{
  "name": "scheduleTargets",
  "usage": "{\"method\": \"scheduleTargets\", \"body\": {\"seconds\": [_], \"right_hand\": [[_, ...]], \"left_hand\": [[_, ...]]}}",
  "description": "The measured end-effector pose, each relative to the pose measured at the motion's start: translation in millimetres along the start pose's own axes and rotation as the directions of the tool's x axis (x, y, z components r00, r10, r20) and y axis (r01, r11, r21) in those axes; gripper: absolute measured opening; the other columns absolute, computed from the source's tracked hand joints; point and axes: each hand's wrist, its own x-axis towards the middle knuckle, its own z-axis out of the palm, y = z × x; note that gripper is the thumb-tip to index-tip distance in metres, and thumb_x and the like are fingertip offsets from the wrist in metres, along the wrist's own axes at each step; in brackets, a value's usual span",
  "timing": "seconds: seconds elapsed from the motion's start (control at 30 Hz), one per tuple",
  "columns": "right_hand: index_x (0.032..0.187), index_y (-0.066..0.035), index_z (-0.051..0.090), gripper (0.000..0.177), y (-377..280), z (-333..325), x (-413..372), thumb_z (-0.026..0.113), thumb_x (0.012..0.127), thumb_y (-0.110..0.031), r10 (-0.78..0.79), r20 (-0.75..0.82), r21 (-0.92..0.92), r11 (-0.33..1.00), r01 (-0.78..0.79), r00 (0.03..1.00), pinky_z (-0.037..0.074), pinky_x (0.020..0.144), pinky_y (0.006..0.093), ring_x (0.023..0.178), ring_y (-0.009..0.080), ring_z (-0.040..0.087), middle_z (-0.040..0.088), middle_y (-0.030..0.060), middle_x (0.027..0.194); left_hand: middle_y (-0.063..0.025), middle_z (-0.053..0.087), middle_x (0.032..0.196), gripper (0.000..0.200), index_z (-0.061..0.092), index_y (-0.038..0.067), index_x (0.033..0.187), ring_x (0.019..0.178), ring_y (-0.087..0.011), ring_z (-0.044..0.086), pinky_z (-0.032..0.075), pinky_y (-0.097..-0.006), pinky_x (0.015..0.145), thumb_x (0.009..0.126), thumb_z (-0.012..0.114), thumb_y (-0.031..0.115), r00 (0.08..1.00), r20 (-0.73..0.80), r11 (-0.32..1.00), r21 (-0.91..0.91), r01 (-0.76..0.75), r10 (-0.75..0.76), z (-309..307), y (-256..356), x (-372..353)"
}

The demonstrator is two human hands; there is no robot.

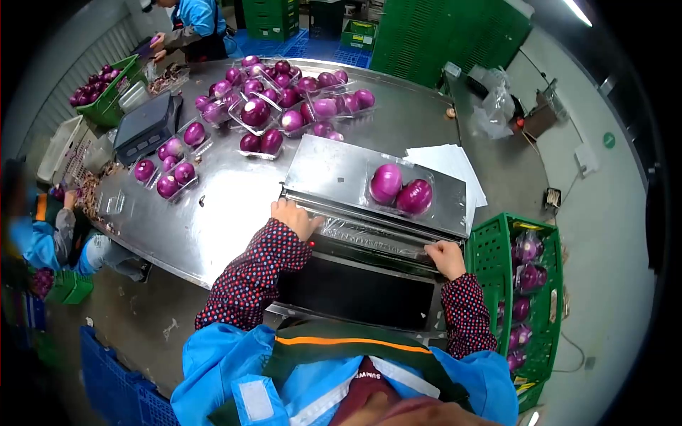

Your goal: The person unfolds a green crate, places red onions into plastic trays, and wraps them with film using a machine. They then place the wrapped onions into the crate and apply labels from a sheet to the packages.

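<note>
Both hands are at a metal wrapping machine (312,163) with a roll of clear film (369,236) across it. My left hand (295,216) is closed at the film's left end, its fingertips partly hidden. At the film's right end, my right hand (446,258) is closed, pinching the film edge. A clear tray with two peeled purple onions (387,183) rests on the machine's flat top, beyond the film. Nearer my body lies a black plate (355,291).
Many trays of onions (291,121) fill the table's far part, beside a scale (148,126). A green crate (490,245) with wrapped onions stands at right. White paper sheets (455,170) lie behind the machine. Two co-workers (199,25) (53,227) are at the left.
</note>
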Motion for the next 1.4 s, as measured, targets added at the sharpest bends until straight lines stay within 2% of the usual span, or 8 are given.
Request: {"method": "scheduleTargets", "body": {"seconds": [0.13, 0.27, 0.4, 0.5, 0.63, 0.77, 0.87, 1.4], "right_hand": [[0.065, 0.002, 0.06, 0.028, -1, -7, 13, 0.061, 0.074, -0.025, 0.077, 0.182, 0.245, 0.962, -0.121, 0.98, 0.038, 0.044, 0.0284, 0.045, 0.0161, 0.05, 0.054, 0.0074, 0.052], [0.062, -0.01, 0.043, 0.022, 12, -40, -30, 0.049, 0.082, -0.014, 0.097, 0.666, 0.719, 0.181, -0.671, 0.74, 0.021, 0.033, 0.0206, 0.036, 0.0053, 0.029, 0.034, -0.0035, 0.048], [0.057, -0.011, 0.034, 0.033, 6, -64, -89, 0.038, 0.087, -0.022, -0.408, 0.622, 0.497, -0.453, -0.74, 0.668, 0.024, 0.033, 0.023, 0.038, 0.0109, 0.026, 0.032, -0.0002, 0.053], [0.056, -0.01, 0.035, 0.029, -7, -113, -34, 0.044, 0.083, -0.015, -0.512, 0.067, 0.621, -0.651, -0.437, 0.857, 0.031, 0.035, 0.0288, 0.04, 0.015, 0.04, 0.041, 0.0035, 0.053], [0.076, -0.003, 0.052, 0.013, -29, -176, 106, 0.043, 0.082, -0.008, 0.203, -0.669, 0.678, -0.227, 0.699, 0.715, 0.041, 0.078, 0.0285, 0.078, 0.0199, 0.053, 0.057, 0.0104, 0.08], [0.081, 0.001, 0.056, 0.027, -12, -108, 157, 0.04, 0.088, -0.019, -0.13, -0.391, 0.721, 0.572, 0.391, 0.911, 0.044, 0.075, 0.0322, 0.078, 0.0189, 0.055, 0.059, 0.0122, 0.085], [0.107, 0.0, 0.054, 0.035, -18, -69, 153, 0.037, 0.091, -0.025, -0.257, 0.0, 0.551, 0.807, 0.214, 0.967, 0.04, 0.083, 0.0287, 0.095, 0.0158, 0.052, 0.057, 0.0113, 0.103], [0.078, -0.01, 0.061, 0.006, -97, -37, 91, 0.062, 0.074, -0.013, -0.648, -0.292, -0.155, 0.757, 0.634, 0.703, 0.036, 0.077, 0.0304, 0.079, 0.0168, 0.049, 0.058, 0.0016, 0.088]], "left_hand": [[-0.0116, 0.06, 0.061, 0.036, 0.066, 0.007, 0.071, 0.058, -0.0241, 0.057, 0.044, -0.0345, 0.058, 0.071, 0.062, 0.042, 0.989, 0.092, 0.816, -0.576, -0.039, 0.113, 31, 6, 19], [-0.0044, 0.052, 0.056, 0.028, 0.058, 0.003, 0.07, 0.052, -0.0112, 0.049, 0.038, -0.0253, 0.046, 0.075, 0.056, 0.029, 0.833, 0.49, 0.281, -0.862, 0.421, 0.257, 12, -30, 1], [-0.0007, 0.039, 0.053, 0.032, 0.037, 0.012, 0.059, 0.045, -0.0136, 0.037, 0.032, -0.026, 0.041, 0.089, 0.037, 0.024, 0.488, 0.089, -0.47, -0.167, 0.867, 0.869, -21, -31, -41], [-0.0153, 0.054, 0.074, 0.04, 0.043, 0.009, 0.057, 0.08, -0.0312, 0.05, 0.036, -0.0396, 0.085, 0.089, 0.033, 0.031, 0.741, -0.432, -0.819, -0.504, 0.275, 0.515, -83, 11, 25], [-0.0238, 0.056, 0.102, 0.029, 0.049, 0.002, 0.061, 0.108, -0.0282, 0.048, 0.029, -0.0376, 0.099, 0.081, 0.037, 0.018, 0.988, -0.15, -0.783, -0.617, -0.075, 0.024, -51, 48, 183], [-0.0239, 0.056, 0.104, 0.03, 0.046, -0.001, 0.1, 0.098, -0.0292, 0.055, 0.041, -0.0396, 0.088, 0.084, 0.035, 0.02, 0.922, -0.346, -0.156, -0.934, -0.321, 0.173, 15, 63, 225], [-0.0224, 0.059, 0.098, 0.033, 0.057, -0.003, 0.085, 0.106, -0.0287, 0.05, 0.037, -0.0392, 0.093, 0.084, 0.029, 0.015, 0.98, -0.073, -0.574, -0.817, 0.048, 0.186, -23, 48, 207], [-0.0216, 0.061, 0.089, 0.043, 0.059, -0.007, 0.066, 0.11, -0.0334, 0.045, 0.029, -0.0377, 0.097, 0.084, 0.028, 0.017, 0.963, -0.173, -0.621, -0.784, -0.009, 0.204, -56, 42, 162]]}}
